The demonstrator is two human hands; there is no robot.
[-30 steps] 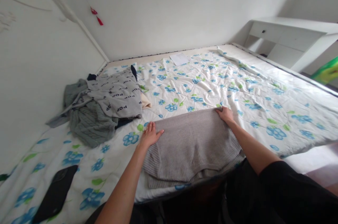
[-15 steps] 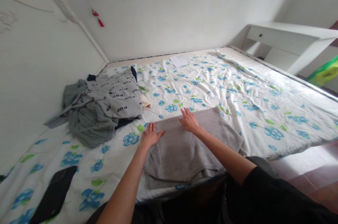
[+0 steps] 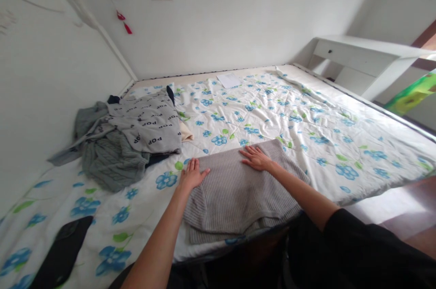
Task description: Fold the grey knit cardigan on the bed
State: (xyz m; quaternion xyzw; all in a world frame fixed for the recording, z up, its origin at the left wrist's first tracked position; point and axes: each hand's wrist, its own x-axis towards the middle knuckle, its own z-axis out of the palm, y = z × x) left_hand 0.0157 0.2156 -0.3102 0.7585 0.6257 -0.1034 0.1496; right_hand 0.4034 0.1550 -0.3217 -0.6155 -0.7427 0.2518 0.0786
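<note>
A ribbed grey-beige sweater [image 3: 231, 193] lies folded flat on the bed's near edge, its lower layers showing at the front. My left hand [image 3: 192, 174] rests on its far left corner, fingers stretched forward, thumb out to the side. Near the middle of the far edge, my right hand [image 3: 256, 158] lies palm down on the knit with its fingers spread. Neither hand grips the cloth. To the left is a heap of clothes, with a grey top printed "POP" [image 3: 153, 121] over a grey-green cable-knit sweater [image 3: 114, 159].
A floral bedsheet [image 3: 289, 121] covers the bed. A black phone [image 3: 63, 252] lies at the near left. White paper [image 3: 228, 80] rests by the far wall. A white desk [image 3: 357, 57] stands beyond the bed's right side.
My right hand has moved right along the sweater's far edge and settled flat on it. My left hand stays on the far left corner. The view has shifted slightly.
</note>
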